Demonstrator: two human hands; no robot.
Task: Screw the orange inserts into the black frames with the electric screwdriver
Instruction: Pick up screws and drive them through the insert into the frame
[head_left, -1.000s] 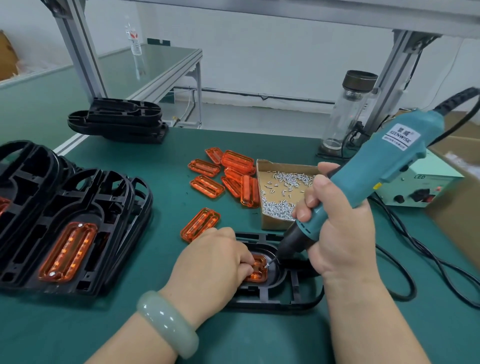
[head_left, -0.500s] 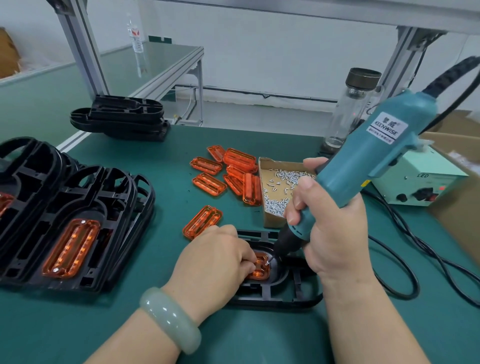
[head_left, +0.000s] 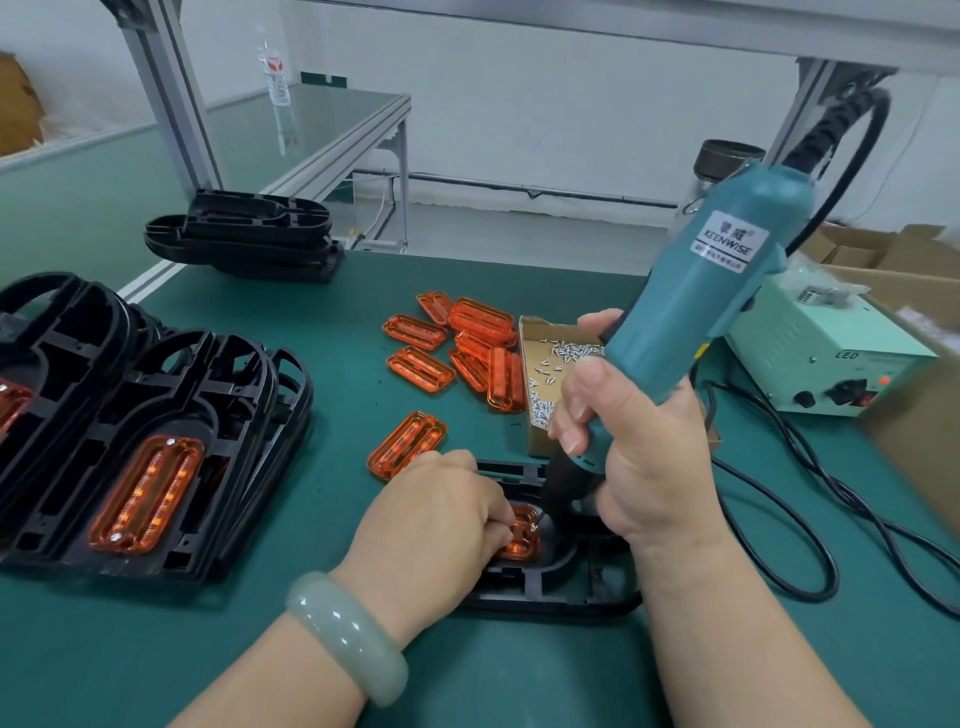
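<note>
1. right grip (head_left: 639, 457) clenched round 1 electric screwdriver (head_left: 701, 322), bit tip on the seated insert (head_left: 522, 538).
2. left grip (head_left: 431, 525) curled, pinching that insert in 1 black frame (head_left: 561, 590) on the table (head_left: 156, 649).
3. about 8 loose inserts (head_left: 480, 319) beyond, beside 1 screw box (head_left: 540, 338).
4. 3 frame stacks (head_left: 156, 415): 2 left, 1 back.

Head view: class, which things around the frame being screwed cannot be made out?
All head view.
Tip of the electric screwdriver: too small, dark.
Orange insert: mostly under the left hand holding it.
Black frame: partly behind the right hand.
Stacked frames: cut by the left edge.
</note>
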